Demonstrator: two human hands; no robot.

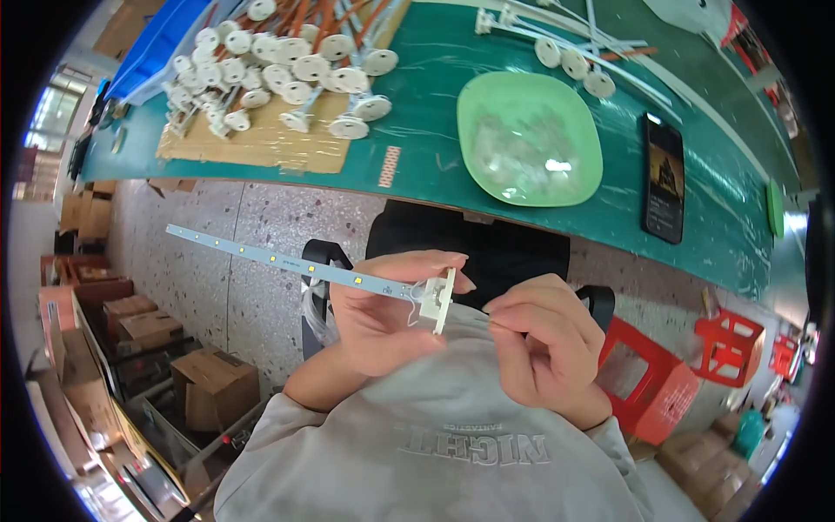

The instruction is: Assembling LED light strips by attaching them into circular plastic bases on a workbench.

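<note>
LED strip [287,262] in left hand [383,317], right hand [544,344] beside

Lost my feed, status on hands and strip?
Left hand grips LED strip near white end cap. Right hand pinching at cap. Nothing in the way.

bowl [531,139] contents — blurred | right hand [544,348] fingertips — hidden, curled

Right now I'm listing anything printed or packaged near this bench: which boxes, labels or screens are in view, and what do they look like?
Phone: flat on the green table, right of the green bowl; black slab, dim lit screen.
Cardboard boxes: on the floor, lower left; brown, some open.
Label strip: near the table's front edge; small, pale with orange marks.
Blue bin: table's far left.
</note>
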